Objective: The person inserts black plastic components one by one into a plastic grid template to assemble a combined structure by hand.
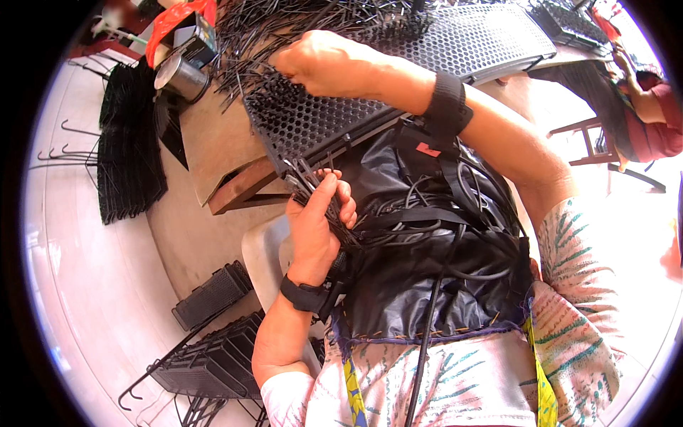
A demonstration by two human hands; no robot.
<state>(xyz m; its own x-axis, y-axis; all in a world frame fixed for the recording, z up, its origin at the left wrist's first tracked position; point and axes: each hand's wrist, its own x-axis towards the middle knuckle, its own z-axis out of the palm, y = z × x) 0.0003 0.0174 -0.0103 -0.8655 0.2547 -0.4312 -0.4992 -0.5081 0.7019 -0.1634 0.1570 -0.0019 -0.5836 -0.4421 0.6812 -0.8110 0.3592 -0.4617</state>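
- Before you, a tan wooden tabletop [215, 139] on a brown wooden frame [245, 188].
- Below its near left corner, smooth beige floor [186, 245].
- To its right, your brown wooden stool [575, 126] in glaring white light.

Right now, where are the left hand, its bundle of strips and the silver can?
Left hand [311, 220]: head view, mid-hand.
Dark strip bundle [304, 178]: head view, upper part.
Silver can [186, 81]: head view, its side.
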